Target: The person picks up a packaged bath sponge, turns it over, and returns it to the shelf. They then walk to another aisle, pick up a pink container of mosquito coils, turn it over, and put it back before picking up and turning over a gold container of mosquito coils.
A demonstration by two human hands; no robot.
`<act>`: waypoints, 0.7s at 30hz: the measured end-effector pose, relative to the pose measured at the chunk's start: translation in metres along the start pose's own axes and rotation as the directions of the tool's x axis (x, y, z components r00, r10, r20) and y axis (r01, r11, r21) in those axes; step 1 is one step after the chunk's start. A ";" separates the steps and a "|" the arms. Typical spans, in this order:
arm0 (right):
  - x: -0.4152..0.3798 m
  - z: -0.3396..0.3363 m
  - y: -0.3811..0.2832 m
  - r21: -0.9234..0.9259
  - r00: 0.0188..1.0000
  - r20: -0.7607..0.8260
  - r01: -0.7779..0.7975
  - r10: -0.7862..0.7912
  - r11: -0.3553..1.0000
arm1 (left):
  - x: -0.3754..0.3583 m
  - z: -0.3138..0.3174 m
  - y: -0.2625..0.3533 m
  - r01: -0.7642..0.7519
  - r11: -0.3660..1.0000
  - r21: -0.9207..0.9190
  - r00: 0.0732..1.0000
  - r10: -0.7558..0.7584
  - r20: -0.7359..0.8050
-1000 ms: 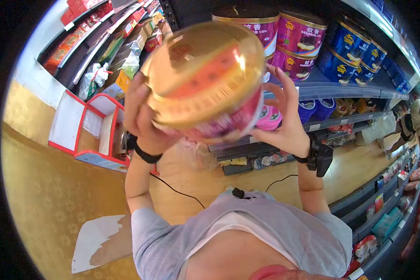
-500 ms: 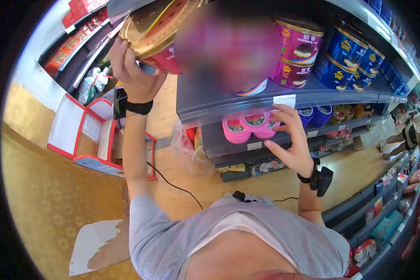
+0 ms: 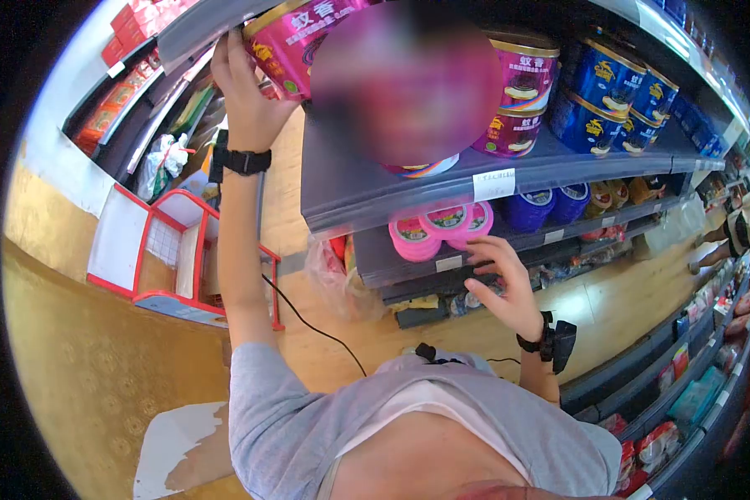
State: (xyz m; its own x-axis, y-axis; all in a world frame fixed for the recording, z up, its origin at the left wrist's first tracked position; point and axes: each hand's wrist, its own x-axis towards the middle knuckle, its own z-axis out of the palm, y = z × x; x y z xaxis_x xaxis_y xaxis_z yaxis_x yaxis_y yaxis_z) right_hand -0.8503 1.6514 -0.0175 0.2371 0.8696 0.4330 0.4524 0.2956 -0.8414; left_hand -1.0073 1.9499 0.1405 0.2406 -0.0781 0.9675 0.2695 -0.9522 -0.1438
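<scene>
Magenta tin (image 3: 296, 42): round, gold-rimmed, at 11 o'clock of the view, pressed against the top shelf edge (image 3: 200, 29), tilted on its side.
Left hand (image 3: 246, 100): raised at 11 o'clock, fingers curled around the near wall of the magenta tin, black wrist strap below.
Right hand (image 3: 500, 287): at 3 o'clock of centre, empty, fingers spread and loosely bent, just beside the pink tubs (image 3: 437, 227) on the lower shelf, not clearly touching.
Stacked magenta tins (image 3: 517, 92): at 1 o'clock on the grey shelf (image 3: 367, 192).
Blue tins (image 3: 608, 92): right of those, stacked.
Red-framed display stand (image 3: 175, 250): at 9 o'clock on the yellow floor (image 3: 83, 350).
</scene>
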 end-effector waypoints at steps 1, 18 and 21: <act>-0.001 0.001 0.002 0.013 1.000 0.007 -0.027 0.027 1.000 | 0.003 -0.001 -0.001 -0.007 0.999 -0.041 1.000 0.008 0.030; -0.010 0.005 0.012 0.058 0.998 0.002 -0.069 0.069 0.996 | 0.002 0.031 -0.004 0.353 0.641 -0.681 0.930 -0.323 0.177; -0.012 0.005 0.011 0.094 0.996 -0.001 -0.093 0.094 0.991 | 0.003 0.037 -0.022 0.535 0.526 -0.661 0.835 -0.446 0.322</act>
State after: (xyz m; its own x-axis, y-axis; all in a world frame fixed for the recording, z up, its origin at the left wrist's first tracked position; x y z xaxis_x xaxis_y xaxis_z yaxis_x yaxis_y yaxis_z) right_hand -0.8526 1.6463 -0.0332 0.2792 0.8932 0.3525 0.3453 0.2491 -0.9048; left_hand -0.9783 1.9819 0.1386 0.3811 0.4541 0.8053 -0.3454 -0.7380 0.5797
